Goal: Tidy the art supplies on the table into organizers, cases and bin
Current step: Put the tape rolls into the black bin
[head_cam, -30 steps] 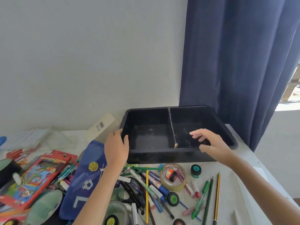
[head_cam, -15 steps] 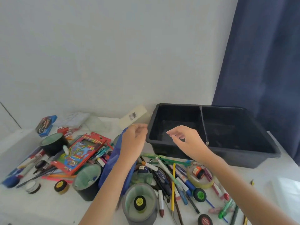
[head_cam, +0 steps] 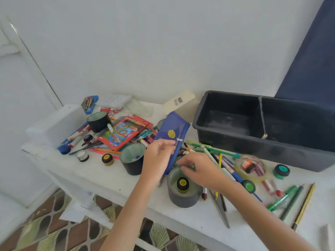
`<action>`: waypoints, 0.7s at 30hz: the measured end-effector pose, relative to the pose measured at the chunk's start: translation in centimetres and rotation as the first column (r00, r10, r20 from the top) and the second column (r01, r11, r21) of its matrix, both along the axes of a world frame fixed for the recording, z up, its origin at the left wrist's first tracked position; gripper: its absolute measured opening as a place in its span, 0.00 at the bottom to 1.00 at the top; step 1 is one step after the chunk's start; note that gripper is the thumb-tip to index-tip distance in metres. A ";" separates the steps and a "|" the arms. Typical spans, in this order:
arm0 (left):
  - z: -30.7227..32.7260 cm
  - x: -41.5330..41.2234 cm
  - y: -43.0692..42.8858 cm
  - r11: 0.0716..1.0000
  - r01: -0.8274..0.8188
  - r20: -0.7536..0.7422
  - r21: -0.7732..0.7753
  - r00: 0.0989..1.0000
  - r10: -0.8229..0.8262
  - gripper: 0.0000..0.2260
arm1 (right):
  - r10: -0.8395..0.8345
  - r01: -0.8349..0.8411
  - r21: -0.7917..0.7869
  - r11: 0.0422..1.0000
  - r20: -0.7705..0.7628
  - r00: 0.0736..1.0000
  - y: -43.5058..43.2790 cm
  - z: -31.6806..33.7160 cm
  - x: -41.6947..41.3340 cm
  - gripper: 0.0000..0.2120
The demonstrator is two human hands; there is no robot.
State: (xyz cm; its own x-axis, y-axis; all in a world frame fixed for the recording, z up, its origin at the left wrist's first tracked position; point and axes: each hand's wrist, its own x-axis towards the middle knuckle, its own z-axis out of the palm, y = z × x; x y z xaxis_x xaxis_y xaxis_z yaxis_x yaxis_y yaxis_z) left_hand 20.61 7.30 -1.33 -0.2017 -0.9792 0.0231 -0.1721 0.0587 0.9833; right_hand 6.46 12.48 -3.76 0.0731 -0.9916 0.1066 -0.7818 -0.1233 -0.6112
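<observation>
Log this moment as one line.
left hand: grips blue pencil case | right hand: at case's lower end, grip unclear | black bin: untouched

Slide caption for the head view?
Left hand grips blue pencil case, right hand reaches toward it; black bin behind.

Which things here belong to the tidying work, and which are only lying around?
Job: blue pencil case, pinched by left hand; black bin; loose pens; red pencil box; grey cup.
Not job: blue curtain; paper sheet on floor.
</observation>
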 end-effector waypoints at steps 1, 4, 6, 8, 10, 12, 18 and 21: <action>-0.3 0.4 0.3 0.999 -0.031 0.005 -0.014 1.000 0.031 0.08 | 0.007 -0.006 0.014 1.000 -0.054 0.999 0.1 -0.3 0.2 0.11; -1.2 1.8 0.9 0.981 -0.155 0.040 -0.115 0.986 0.161 0.08 | -0.036 0.045 0.054 0.998 -0.157 0.987 0.1 -0.9 0.5 0.13; -1.8 2.8 0.8 0.944 -0.280 0.088 -0.176 0.950 0.298 0.08 | -0.079 0.092 0.062 0.994 -0.189 0.979 0.0 -1.0 0.6 0.13; -2.4 4.0 0.1 0.876 -0.397 0.147 -0.273 0.883 0.446 0.08 | -0.108 0.122 0.055 0.991 -0.204 0.973 -0.1 -1.0 0.7 0.13; -3.2 5.2 -1.0 0.819 -0.431 0.273 -0.380 0.793 0.544 0.12 | -0.134 0.148 0.048 0.988 -0.215 0.967 -0.1 -1.0 0.8 0.13; -3.8 6.2 -2.0 0.831 -0.432 0.366 -0.352 0.753 0.547 0.26 | -0.154 0.167 0.046 0.985 -0.202 0.967 -0.2 -0.8 0.8 0.14; -4.5 7.7 -4.3 0.947 -0.288 0.420 -0.140 0.849 0.320 0.47 | -0.191 0.190 -0.019 0.982 -0.120 0.974 -0.9 1.1 1.0 0.13; -5.2 8.0 -5.2 0.959 -0.268 0.353 -0.094 0.891 0.284 0.45 | -0.208 0.206 -0.029 0.978 -0.096 0.973 -1.5 1.6 1.1 0.12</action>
